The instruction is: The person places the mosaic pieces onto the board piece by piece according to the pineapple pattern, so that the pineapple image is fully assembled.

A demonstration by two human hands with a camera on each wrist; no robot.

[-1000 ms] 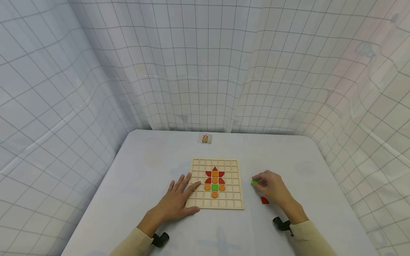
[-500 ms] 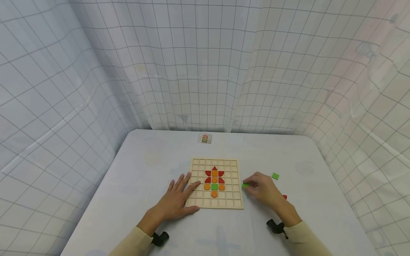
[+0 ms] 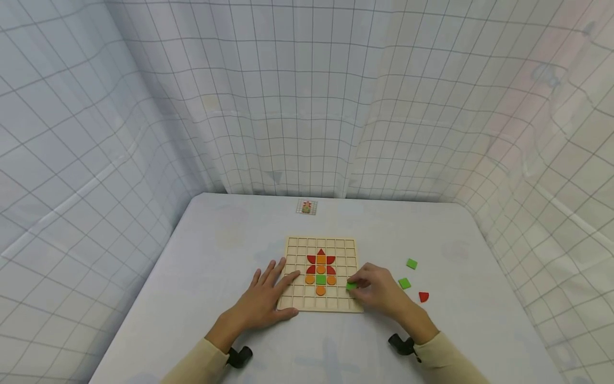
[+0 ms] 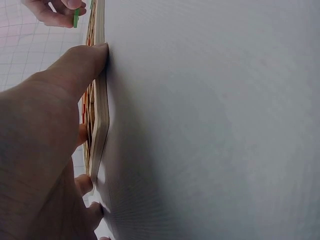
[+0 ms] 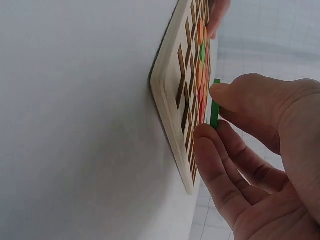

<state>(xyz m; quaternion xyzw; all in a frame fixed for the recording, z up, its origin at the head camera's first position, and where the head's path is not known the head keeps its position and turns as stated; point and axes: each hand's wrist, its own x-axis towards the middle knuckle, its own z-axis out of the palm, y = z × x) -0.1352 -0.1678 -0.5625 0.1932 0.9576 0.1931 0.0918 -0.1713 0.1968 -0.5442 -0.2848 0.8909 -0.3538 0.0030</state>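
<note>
Fingers (image 3: pixel 356 281) of the right hand (image 3: pixel 379 290) pinch a green tile (image 3: pixel 352 286) over the board (image 3: pixel 292 304) at 3 o'clock, while the left hand (image 3: pixel 264 298), fingers spread, steadies it on the bench (image 3: pixel 216 250).

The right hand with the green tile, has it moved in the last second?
Yes. The right hand carried the green tile leftward, from the bare table onto the wooden board's right edge.
</note>
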